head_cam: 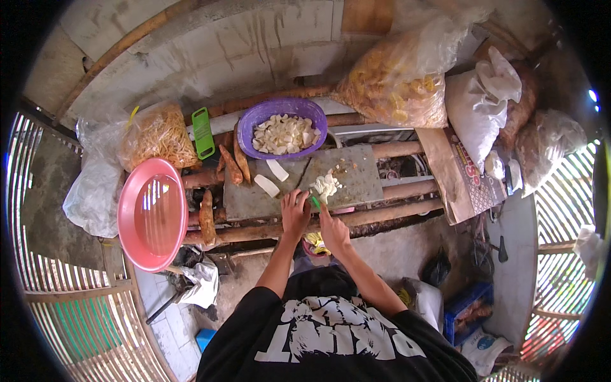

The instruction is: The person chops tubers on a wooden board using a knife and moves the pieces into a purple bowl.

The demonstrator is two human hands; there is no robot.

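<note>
My right hand (335,231) grips a small knife with a green part (315,202) showing ahead of the fingers. Beside it, my left hand (296,212) rests at the near edge of a worn grey board (351,162), fingertips pointing down; whatever lies under them is hidden. A small heap of white root slices (326,186) lies just beyond the knife. To the left are two peeled white root pieces (266,186), apart from each other. Behind the board, a purple basin (244,136) contains many similar slices (286,136).
Unpeeled brown roots (231,164) lie left of the board, another root (206,217) nearer me. A pink basin (125,215) holds liquid. Around stand a green slicer (203,133), a bag of thin strips (155,136), a bag of yellow chips (396,90) and a white sack (477,105). Poles (396,216) have gaps between.
</note>
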